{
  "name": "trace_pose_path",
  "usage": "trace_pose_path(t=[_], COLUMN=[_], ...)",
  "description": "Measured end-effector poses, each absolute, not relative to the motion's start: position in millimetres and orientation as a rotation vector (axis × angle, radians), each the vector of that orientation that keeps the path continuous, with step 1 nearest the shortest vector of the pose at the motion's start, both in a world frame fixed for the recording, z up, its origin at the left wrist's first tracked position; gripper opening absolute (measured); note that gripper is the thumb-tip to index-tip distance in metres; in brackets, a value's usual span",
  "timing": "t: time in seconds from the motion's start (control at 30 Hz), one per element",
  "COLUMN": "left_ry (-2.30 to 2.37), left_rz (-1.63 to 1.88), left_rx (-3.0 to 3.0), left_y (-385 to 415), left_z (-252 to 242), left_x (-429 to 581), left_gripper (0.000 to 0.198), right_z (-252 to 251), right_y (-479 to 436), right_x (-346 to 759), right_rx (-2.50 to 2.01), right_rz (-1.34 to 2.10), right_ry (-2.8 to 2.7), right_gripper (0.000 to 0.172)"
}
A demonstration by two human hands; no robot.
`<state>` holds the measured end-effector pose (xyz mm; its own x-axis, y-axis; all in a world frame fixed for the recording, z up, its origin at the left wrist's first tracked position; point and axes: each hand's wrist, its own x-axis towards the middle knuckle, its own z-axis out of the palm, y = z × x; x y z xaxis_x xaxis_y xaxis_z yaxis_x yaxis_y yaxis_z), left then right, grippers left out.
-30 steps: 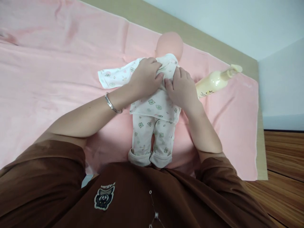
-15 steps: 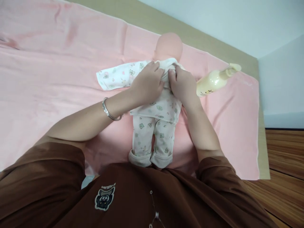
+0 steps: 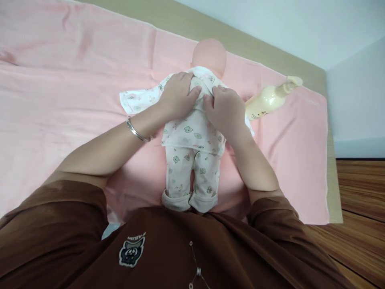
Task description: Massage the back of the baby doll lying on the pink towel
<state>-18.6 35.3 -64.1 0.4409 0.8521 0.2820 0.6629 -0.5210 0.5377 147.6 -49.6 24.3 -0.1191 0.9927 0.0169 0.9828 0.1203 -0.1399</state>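
A baby doll [image 3: 209, 58] lies on a pink cloth, its head away from me. It has on a white printed baby shirt [image 3: 192, 130] and matching trousers [image 3: 177, 170] with turned-up cuffs. My left hand [image 3: 177, 96] rests on the shirt's upper left side, fingers stretched and thumb spread apart. On the upper right side, my right hand [image 3: 227, 108] has its fingers bent over the shirt fabric near the collar. Folds of fabric show between both thumbs. The left sleeve reaches out past my left wrist; the right one is mostly hidden by my right hand and forearm.
A pale yellow pump bottle [image 3: 269, 98] lies tilted on the pink cloth [image 3: 297, 160], close to my right hand. The cloth covers a wooden table [image 3: 333, 192], whose right edge borders a wood-look floor [image 3: 361, 192]. A pale wall [image 3: 270, 28] stands behind.
The bunched fabric at the doll's neck is spread flatter over its upper body. My left hand has shifted left and flattened out. A bit of right sleeve now shows beside my right wrist.
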Motion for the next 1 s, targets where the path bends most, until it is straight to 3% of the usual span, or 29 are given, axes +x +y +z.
trace_pose_path(t=[0.2, 0.33, 0.57, 0.87, 1.0], left_ry=[1.24, 1.183, 1.284, 1.364, 1.344], left_rz=[0.795, 0.746, 0.577, 0.837, 0.934], left_rx=[2.307, 2.309, 2.187, 2.144, 2.202], left_y=[-12.9, -7.9, 22.7, 11.7, -5.6], left_z=[-19.7, -14.8, -29.9, -47.7, -42.3], left_x=[-9.1, -10.7, -16.1, -10.2, -6.4], left_gripper=[0.05, 0.045, 0.058, 0.061, 0.057], right_z=[-2.0, -1.0, 21.3, 7.6, -6.2], right_y=[-22.3, -23.6, -51.5, -36.7, -18.4], right_x=[167.0, 166.4, 142.1, 150.6, 164.6], right_rx=[-1.85, -1.873, -1.891, -1.916, -1.893], right_rz=[0.117, 0.084, 0.02, 0.105, 0.136], right_ry=[-2.231, -2.263, -2.32, -2.274, -2.258], right_gripper=[0.052, 0.052, 0.033, 0.06, 0.056])
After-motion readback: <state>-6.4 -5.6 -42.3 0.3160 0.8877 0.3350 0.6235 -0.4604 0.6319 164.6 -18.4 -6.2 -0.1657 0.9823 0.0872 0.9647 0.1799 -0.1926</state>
